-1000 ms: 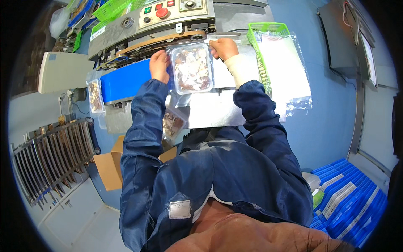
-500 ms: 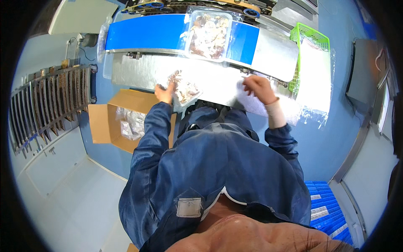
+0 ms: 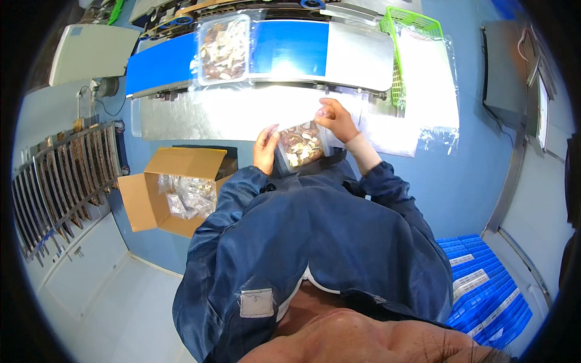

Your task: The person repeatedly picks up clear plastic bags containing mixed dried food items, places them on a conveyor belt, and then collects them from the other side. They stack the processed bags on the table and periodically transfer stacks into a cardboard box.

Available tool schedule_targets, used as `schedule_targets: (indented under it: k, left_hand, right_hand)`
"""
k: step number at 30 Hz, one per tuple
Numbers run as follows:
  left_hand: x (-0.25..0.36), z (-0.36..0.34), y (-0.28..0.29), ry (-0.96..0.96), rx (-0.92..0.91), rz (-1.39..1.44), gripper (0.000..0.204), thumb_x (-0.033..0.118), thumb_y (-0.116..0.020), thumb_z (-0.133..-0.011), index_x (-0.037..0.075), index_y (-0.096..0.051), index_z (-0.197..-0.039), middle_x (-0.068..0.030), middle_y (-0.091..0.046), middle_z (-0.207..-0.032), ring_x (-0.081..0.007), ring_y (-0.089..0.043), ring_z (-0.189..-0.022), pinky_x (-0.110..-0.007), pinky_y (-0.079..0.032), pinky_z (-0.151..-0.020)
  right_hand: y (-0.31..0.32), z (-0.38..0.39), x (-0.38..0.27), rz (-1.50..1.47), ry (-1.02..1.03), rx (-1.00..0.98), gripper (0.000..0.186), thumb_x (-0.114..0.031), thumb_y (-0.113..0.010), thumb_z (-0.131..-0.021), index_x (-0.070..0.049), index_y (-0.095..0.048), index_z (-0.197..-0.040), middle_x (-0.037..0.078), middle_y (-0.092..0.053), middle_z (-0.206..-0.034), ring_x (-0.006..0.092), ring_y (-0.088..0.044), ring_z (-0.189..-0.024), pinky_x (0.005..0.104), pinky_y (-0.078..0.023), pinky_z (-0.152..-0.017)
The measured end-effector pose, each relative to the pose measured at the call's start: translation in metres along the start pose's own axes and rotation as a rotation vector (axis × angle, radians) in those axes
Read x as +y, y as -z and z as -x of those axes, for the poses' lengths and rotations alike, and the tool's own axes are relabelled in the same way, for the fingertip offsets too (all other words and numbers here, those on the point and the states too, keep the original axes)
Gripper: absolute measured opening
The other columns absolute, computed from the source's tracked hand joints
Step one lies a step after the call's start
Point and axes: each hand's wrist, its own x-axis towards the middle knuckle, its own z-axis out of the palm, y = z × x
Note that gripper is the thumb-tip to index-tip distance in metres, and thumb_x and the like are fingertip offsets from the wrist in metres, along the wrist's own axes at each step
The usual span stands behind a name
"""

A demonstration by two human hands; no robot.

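Note:
Close to my body, at the near edge of the metal table, is a clear plastic pack (image 3: 302, 147) of brown and pale sliced pieces. It tilts toward me. At its left edge my left hand (image 3: 265, 150) grips the film between thumb and fingers. My right hand (image 3: 339, 120) is closed in a pinch at the upper right corner of the pack, with a pale band around the wrist. A similar clear pack (image 3: 224, 49) lies flat on the blue conveyor belt (image 3: 287, 51), beyond my hands.
An open cardboard box (image 3: 156, 192) holding clear bags stands at the left. Clear plastic sheets (image 3: 426, 91) lie at the right beside a green basket (image 3: 417, 23). The metal table (image 3: 175, 118) runs along the conveyor. Blue crates (image 3: 484, 290) sit at the lower right.
The conveyor pack has moved left along the belt. My right hand has come left from the plastic sheets to the pack near me. That pack has shifted right, closer between my hands.

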Motion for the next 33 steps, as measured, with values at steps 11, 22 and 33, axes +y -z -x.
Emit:
schedule_targets:
  k: [11,22,33]
  left_hand:
    - [0.120,-0.075,-0.104,-0.051,-0.335,0.061,0.025,0.019,-0.046,-0.092,0.001,-0.056,-0.105,-0.0103,-0.062,-0.100,-0.0148,-0.057,-0.093,-0.028,-0.044,-0.081]
    - [0.128,-0.174,-0.173,0.221,-0.317,-0.088,0.028,0.024,-0.040,-0.094,0.002,-0.055,-0.100,-0.0116,-0.063,-0.094,-0.0191,-0.060,-0.086,-0.031,-0.048,-0.077]
    - [0.148,-0.219,-0.184,0.370,-0.283,0.062,0.023,0.017,-0.040,-0.093,-0.001,-0.053,-0.102,-0.0114,-0.062,-0.092,-0.0206,-0.060,-0.087,-0.034,-0.049,-0.079]
  right_hand:
    - [0.081,0.012,-0.114,-0.094,0.237,0.341,0.022,-0.022,-0.056,-0.087,-0.002,-0.065,-0.085,0.001,-0.060,-0.073,0.0060,-0.051,-0.062,0.0190,-0.040,-0.055]
    - [0.128,-0.039,-0.117,-0.040,0.178,0.654,0.029,-0.023,-0.054,-0.087,0.002,-0.065,-0.076,0.005,-0.061,-0.065,0.0088,-0.050,-0.055,0.0222,-0.040,-0.050]
    - [0.134,-0.079,-0.134,-0.055,0.206,0.726,0.026,-0.020,-0.057,-0.085,0.003,-0.065,-0.076,0.002,-0.059,-0.065,0.0068,-0.047,-0.057,0.0206,-0.036,-0.052]
